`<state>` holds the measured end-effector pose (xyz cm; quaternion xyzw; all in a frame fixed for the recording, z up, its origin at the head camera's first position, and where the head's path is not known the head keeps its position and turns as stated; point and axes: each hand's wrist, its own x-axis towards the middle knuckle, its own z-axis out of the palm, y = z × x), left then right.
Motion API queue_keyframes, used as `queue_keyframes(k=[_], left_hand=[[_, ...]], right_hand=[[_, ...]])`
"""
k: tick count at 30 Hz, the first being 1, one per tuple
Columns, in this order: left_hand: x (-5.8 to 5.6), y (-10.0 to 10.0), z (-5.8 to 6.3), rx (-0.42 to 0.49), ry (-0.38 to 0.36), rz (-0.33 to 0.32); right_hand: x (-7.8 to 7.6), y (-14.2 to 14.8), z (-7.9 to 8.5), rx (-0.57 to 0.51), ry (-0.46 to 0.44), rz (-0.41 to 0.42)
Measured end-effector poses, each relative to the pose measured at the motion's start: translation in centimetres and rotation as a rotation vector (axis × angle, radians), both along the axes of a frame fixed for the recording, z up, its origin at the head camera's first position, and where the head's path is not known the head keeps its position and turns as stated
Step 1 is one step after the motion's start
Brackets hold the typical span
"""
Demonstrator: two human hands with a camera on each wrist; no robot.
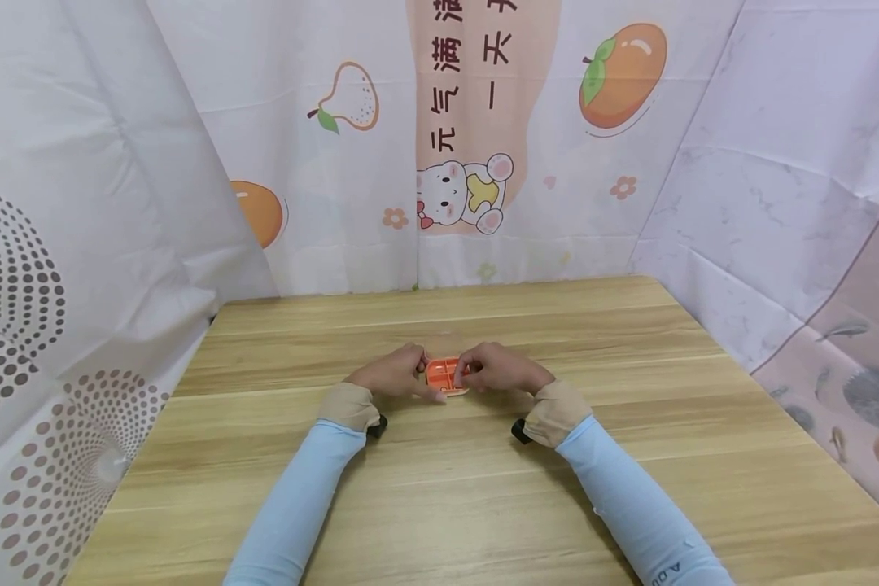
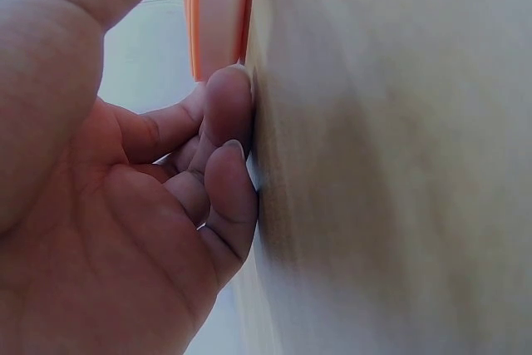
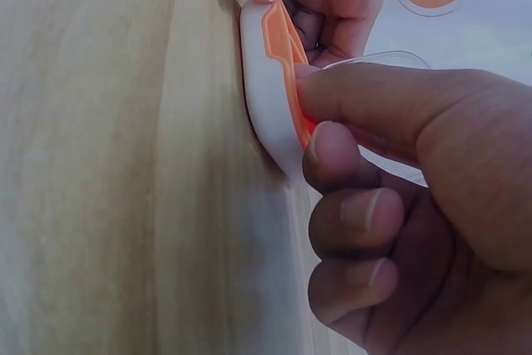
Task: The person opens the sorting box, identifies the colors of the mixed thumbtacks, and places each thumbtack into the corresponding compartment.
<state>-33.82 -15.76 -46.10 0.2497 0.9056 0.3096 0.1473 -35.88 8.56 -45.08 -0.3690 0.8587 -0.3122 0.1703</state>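
Note:
A small pill box (image 1: 438, 376) with a white body and an orange divided inside lies on the table between both hands. Its clear lid (image 3: 395, 59) stands raised at the back. My left hand (image 1: 394, 373) holds the box from the left, thumb on the near corner and fingers round the far side. In the left wrist view, the other fingers (image 2: 229, 184) curl against the tabletop. My right hand (image 1: 505, 368) reaches over from the right, with thumb and index finger inside the orange rim; I cannot tell whether they pinch anything. Its remaining fingers (image 3: 353, 288) are curled beside the white wall (image 3: 268, 110).
The wooden table (image 1: 439, 505) stretches out on all sides of the hands. A printed curtain (image 1: 542, 212) hangs along its far edge, with more cloth at the left and right. Black wrist-worn pieces (image 1: 522, 431) sit under both wrists.

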Motion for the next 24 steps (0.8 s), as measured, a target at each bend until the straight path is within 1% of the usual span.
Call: queue_keyframes(k=[6, 8, 10, 12, 17, 19, 21, 24], left_hand=[[0.0, 0.0, 0.2, -0.004, 0.008, 0.005], [0.0, 0.0, 0.1, 0.004, 0.005, 0.005], [0.1, 0.0, -0.1, 0.010, -0.004, 0.000], [0.1, -0.1, -0.2, 0.011, -0.010, -0.008], [0.1, -0.1, -0.3, -0.011, 0.006, -0.011], [0.0, -0.1, -0.2, -0.018, 0.012, -0.003], [-0.1, -0.1, -0.1, -0.024, 0.014, 0.000], [-0.2, -0.1, 0.1, -0.029, 0.017, -0.006]], right_hand=[[-0.1, 0.2, 0.0, -0.013, -0.021, -0.002], [-0.1, 0.4, -0.1, -0.035, -0.053, -0.003], [-0.2, 0.8, -0.3, -0.079, -0.114, -0.018], [-0.4, 1.3, -0.4, -0.133, -0.178, -0.073], [-1.0, 2.2, -0.4, -0.305, -0.281, -0.319], [-1.1, 2.1, -0.2, -0.361, -0.320, -0.390], [-1.2, 1.9, -0.1, -0.399, -0.381, -0.418], [-1.2, 1.4, -0.1, -0.417, -0.442, -0.419]])
